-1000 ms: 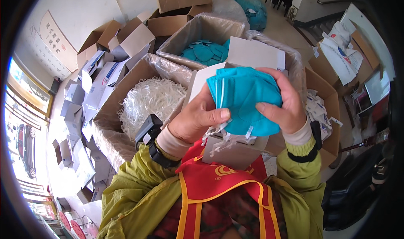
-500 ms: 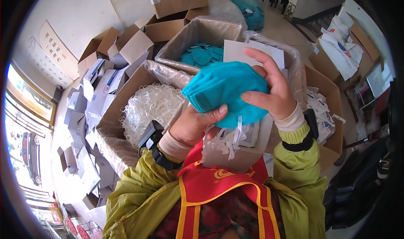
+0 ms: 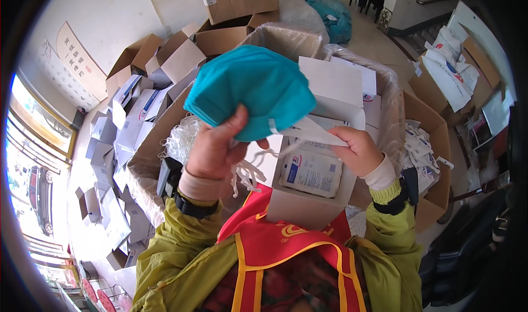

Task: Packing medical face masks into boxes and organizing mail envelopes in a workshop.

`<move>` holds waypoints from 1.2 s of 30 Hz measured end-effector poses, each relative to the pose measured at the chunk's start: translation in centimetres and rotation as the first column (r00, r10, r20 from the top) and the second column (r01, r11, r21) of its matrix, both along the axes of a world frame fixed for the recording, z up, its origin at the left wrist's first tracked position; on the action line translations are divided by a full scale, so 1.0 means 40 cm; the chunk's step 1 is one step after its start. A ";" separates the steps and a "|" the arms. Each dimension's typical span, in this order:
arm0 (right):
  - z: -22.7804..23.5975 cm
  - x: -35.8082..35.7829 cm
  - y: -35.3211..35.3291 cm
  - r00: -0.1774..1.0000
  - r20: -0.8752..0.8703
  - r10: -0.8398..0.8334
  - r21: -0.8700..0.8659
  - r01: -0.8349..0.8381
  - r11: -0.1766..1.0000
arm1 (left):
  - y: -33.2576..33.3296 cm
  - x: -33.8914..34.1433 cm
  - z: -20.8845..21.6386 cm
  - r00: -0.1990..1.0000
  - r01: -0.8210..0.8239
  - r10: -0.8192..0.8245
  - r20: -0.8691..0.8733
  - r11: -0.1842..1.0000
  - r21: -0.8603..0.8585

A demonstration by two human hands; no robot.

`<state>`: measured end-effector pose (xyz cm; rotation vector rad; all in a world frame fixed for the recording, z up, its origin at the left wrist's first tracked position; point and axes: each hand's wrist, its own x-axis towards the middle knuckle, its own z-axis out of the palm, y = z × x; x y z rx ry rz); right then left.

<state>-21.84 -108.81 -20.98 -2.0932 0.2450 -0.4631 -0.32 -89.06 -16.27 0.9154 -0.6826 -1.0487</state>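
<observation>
A stack of teal face masks (image 3: 253, 89) is raised in front of me, held at its lower edge by my left hand (image 3: 214, 150), thumb on top. White straps (image 3: 245, 174) dangle beneath that hand. My right hand (image 3: 360, 153) pinches a white strap (image 3: 316, 131) and draws it out taut from the masks' lower right edge. Below the strap stands an open white carton (image 3: 305, 208) with printed white packets (image 3: 312, 172) inside.
Left of the carton, a plastic-lined box (image 3: 144, 166) holds a heap of white straps (image 3: 179, 139). Emptied cartons (image 3: 135, 117) pile up farther left. Behind the masks stands another lined box (image 3: 291, 40). On the right, a brown box (image 3: 440, 163) contains white packets (image 3: 421, 152).
The masks have moved up and left in my left hand, turning as they went. My right hand has let go of them and moved down, now pinching a strap. The carton's packets have come into view.
</observation>
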 end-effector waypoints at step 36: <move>0.020 0.018 0.106 0.934 -0.160 0.319 -0.121 -0.340 0.933 | 0.031 -0.088 -0.039 -0.307 0.249 -0.115 0.945 0.948 0.196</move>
